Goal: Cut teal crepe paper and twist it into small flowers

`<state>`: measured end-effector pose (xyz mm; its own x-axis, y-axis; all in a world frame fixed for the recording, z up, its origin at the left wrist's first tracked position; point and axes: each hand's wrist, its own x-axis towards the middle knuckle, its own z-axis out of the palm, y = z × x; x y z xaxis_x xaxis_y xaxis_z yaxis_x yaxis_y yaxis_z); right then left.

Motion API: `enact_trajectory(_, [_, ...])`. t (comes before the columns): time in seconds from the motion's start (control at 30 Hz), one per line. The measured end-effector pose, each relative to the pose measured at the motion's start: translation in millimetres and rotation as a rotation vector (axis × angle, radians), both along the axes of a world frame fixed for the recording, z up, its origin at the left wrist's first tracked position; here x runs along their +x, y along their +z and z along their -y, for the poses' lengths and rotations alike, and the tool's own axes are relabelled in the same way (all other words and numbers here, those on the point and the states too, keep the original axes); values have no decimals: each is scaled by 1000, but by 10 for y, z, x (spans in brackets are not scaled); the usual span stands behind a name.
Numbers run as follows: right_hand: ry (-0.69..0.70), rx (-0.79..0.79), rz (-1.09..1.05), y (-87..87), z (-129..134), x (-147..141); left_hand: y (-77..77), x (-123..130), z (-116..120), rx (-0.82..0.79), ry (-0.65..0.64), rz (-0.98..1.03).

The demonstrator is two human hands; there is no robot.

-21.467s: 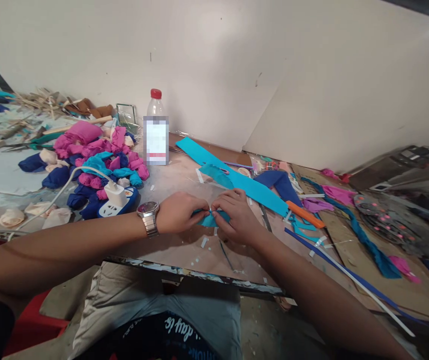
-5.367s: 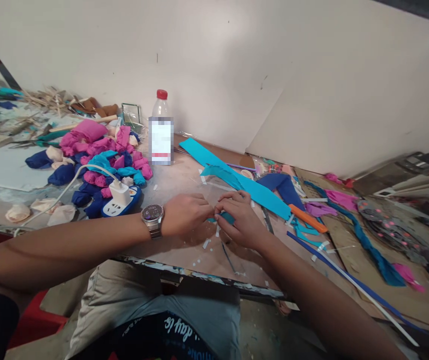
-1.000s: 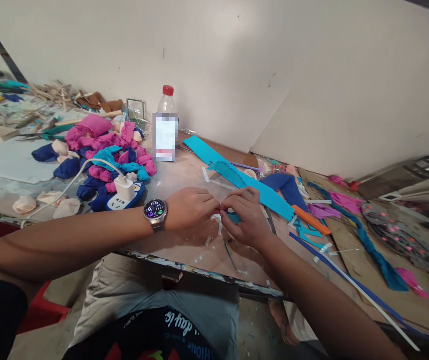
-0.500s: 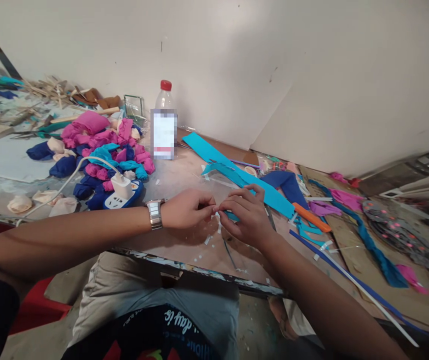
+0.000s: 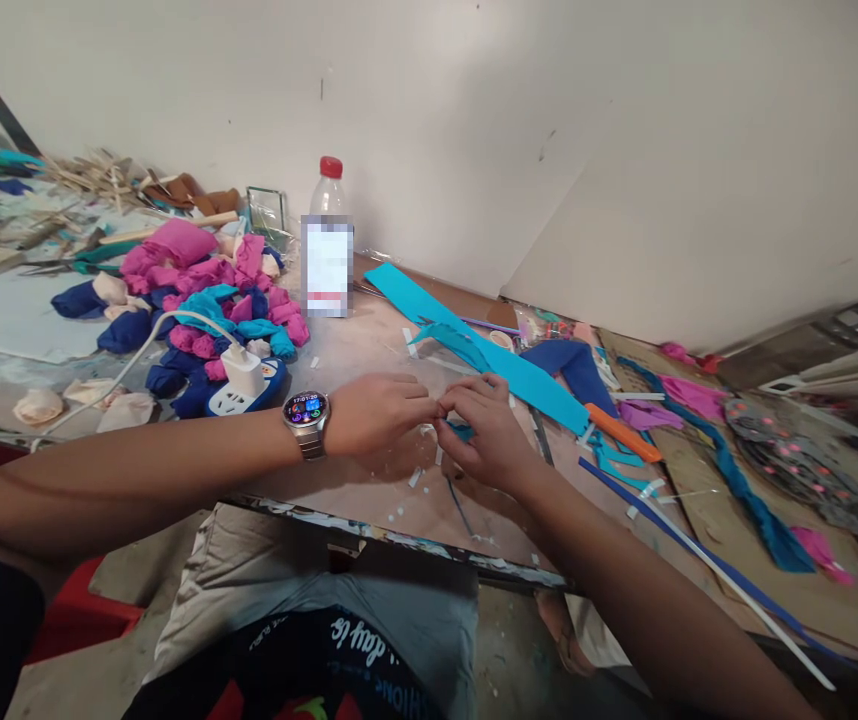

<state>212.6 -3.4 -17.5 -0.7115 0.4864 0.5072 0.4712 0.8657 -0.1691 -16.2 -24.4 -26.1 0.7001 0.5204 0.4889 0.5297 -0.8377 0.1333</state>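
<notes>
Over the front of the table, my left hand and my right hand meet at the fingertips. Both are closed in a pinch, and whatever is between them is too small and hidden to make out. A bit of blue material shows beneath my right fingers; I cannot tell whether it is held or lying there. Behind my right hand runs a long bright blue strip, with a torn-looking blue piece on it. Small white scraps lie below my hands.
To the left, a blue-and-white power strip with a white plug sits by a heap of pink and blue bundles. A red-capped bottle stands behind. On the right are an orange-handled tool, a white stick and cardboard.
My left wrist has rolled, so the watch face now shows and the back of the hand is turned up. My fingertips stay together; the right hand has shifted slightly.
</notes>
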Motion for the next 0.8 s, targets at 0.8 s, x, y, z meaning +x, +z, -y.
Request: enact_trajectory(0.8, [-11,77,-20,60,33,-11,-4,18,9,47,59,45])
